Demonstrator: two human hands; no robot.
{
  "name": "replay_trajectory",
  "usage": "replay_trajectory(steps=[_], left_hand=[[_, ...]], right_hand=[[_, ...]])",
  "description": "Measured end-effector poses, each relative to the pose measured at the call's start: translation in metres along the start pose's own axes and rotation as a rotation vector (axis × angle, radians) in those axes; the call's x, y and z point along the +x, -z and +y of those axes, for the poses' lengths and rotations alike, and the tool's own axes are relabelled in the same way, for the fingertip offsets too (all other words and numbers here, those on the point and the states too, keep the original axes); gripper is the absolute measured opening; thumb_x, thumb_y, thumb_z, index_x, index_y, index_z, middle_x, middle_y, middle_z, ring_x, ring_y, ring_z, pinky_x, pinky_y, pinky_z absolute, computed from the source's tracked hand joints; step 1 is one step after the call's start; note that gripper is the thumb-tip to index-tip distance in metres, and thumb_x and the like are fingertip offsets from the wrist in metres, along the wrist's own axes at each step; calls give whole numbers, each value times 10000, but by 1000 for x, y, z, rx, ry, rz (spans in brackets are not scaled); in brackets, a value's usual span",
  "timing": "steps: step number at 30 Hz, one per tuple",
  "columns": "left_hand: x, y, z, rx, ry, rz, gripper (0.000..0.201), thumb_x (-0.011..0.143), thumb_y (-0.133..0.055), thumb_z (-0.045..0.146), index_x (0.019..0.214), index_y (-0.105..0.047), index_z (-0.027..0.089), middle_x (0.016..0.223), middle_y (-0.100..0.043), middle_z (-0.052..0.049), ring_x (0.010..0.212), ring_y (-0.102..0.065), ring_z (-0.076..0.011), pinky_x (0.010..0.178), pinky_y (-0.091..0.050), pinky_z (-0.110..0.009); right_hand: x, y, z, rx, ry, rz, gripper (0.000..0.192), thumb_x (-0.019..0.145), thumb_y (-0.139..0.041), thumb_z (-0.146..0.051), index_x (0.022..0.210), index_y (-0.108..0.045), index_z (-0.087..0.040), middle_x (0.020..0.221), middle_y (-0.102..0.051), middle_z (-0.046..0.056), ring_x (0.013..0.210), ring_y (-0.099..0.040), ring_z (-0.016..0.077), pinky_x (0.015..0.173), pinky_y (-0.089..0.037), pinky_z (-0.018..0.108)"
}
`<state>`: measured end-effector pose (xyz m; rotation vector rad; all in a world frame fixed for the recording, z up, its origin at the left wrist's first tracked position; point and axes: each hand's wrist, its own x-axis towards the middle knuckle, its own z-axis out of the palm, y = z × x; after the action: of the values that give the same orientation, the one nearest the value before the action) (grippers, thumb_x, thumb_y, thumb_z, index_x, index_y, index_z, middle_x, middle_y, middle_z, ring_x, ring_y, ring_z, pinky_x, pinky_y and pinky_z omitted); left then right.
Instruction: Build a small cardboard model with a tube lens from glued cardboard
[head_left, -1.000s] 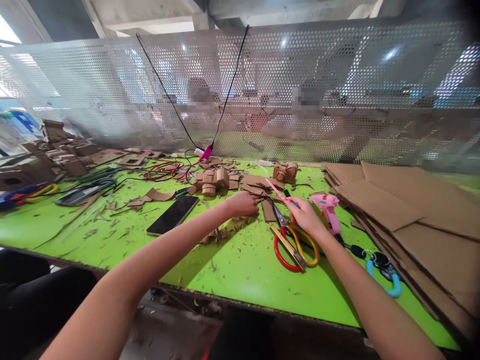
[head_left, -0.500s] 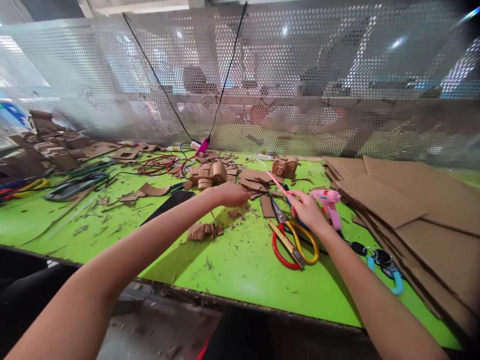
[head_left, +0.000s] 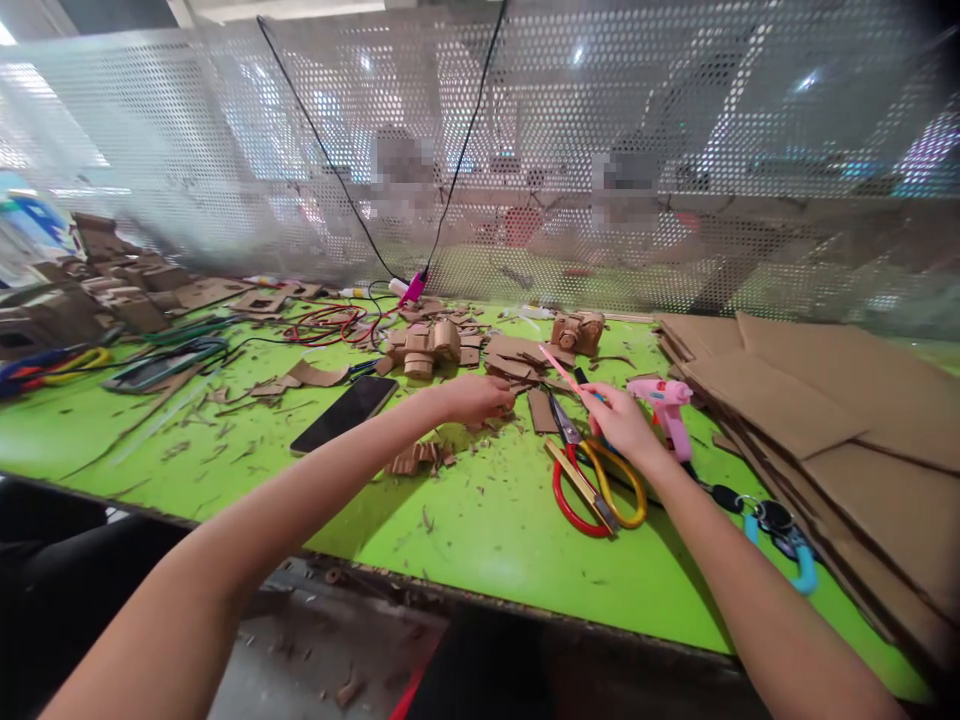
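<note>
My left hand (head_left: 482, 398) is low over the cardboard scraps (head_left: 517, 350) in the middle of the table, its fingers closed; whatever they hold is too small to make out. A slim pink stick-like tool (head_left: 562, 366) is gripped in my right hand (head_left: 619, 420), its tip pointing up and left. Just below that hand lie scissors (head_left: 574, 480) with one red and one yellow handle, and a gold-coloured utility knife (head_left: 583, 490) rests across them. A pink glue gun (head_left: 666, 408) is right of the hand. Two cardboard model cameras (head_left: 424, 347) (head_left: 577, 332) sit behind the hands.
A black phone (head_left: 345, 413) lies left of my left forearm. Stacked cardboard sheets (head_left: 817, 390) fill the right side, with keys (head_left: 765, 515) beside them. More cardboard pieces (head_left: 120, 280) and cables (head_left: 322, 325) are at the left. A perforated metal screen (head_left: 480, 230) borders the green table (head_left: 480, 560).
The view has shifted slightly, so things appear a little farther right. My left forearm uncovers more of the phone. The right hand keeps its hold on the pink tool.
</note>
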<state>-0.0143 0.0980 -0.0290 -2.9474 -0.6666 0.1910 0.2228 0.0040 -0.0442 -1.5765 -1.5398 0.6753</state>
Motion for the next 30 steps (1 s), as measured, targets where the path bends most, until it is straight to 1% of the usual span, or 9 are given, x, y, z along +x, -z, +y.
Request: replay_trajectory(steps=[4, 11, 14, 17, 21, 23, 24, 27, 30], left_hand=[[5, -1, 6, 18, -16, -10, 190, 810, -524, 123, 969, -610, 182, 974, -630, -72, 830, -601, -177, 610, -391, -233], [7, 9, 8, 3, -26, -103, 220, 761, -537, 88, 938, -622, 188, 970, -614, -66, 836, -586, -175, 571, -352, -231], [1, 10, 8, -31, -47, -72, 187, 795, -513, 113, 917, -622, 203, 954, -611, -50, 812, -576, -158, 564, -337, -225], [-9, 11, 9, -57, -12, -58, 157, 843, -486, 181, 911, -625, 206, 953, -623, -49, 760, -569, -144, 550, -321, -225], [-20, 21, 11, -29, 68, -182, 156, 788, -537, 187, 874, -666, 206, 904, -667, -54, 724, -578, -154, 542, -318, -231], [-20, 28, 12, -22, 109, -235, 147, 779, -564, 270, 812, -690, 202, 858, -685, -58, 700, -584, -166, 548, -337, -239], [-19, 31, 12, -20, 130, -245, 198, 791, -561, 339, 778, -697, 197, 836, -690, -63, 689, -588, -171, 551, -347, -243], [-12, 33, 12, 16, 188, -189, 408, 867, -455, 477, 746, -696, 171, 846, -693, -85, 697, -606, -174, 566, -369, -244], [-3, 27, 13, 41, 153, -70, 263, 874, -494, 368, 911, -665, 171, 992, -678, -87, 810, -619, -175, 593, -388, -225]], right_hand=[[-1, -1, -1, 7, 11, -3, 332, 808, -471, -405, 945, -638, -153, 440, -460, -49, 433, -443, 134, 459, -305, 244], [-1, 0, -1, 10, 16, -4, 316, 811, -468, -396, 929, -641, -160, 446, -460, -49, 437, -436, 130, 454, -301, 240], [-1, 0, -2, 12, 9, -3, 306, 809, -470, -387, 927, -637, -159, 443, -460, -49, 432, -436, 132, 448, -299, 240], [-2, 0, -3, 9, 1, -10, 293, 810, -472, -374, 934, -635, -164, 447, -468, -49, 436, -447, 134, 453, -308, 240], [-2, -1, -4, -8, -14, -13, 295, 809, -474, -375, 937, -638, -166, 451, -472, -48, 441, -450, 138, 454, -303, 243], [-2, -1, -3, -23, -16, -12, 302, 810, -474, -381, 941, -641, -167, 450, -468, -49, 444, -448, 139, 454, -298, 243], [-2, -1, -3, -27, -15, -12, 306, 810, -474, -384, 946, -643, -168, 451, -467, -50, 446, -448, 139, 455, -297, 243], [-1, -1, 0, -27, -3, -3, 315, 811, -472, -392, 953, -642, -168, 452, -462, -53, 446, -446, 140, 453, -294, 244], [-1, -1, 1, -24, 21, 8, 307, 809, -471, -390, 934, -640, -167, 456, -468, -51, 445, -447, 139, 455, -298, 245]])
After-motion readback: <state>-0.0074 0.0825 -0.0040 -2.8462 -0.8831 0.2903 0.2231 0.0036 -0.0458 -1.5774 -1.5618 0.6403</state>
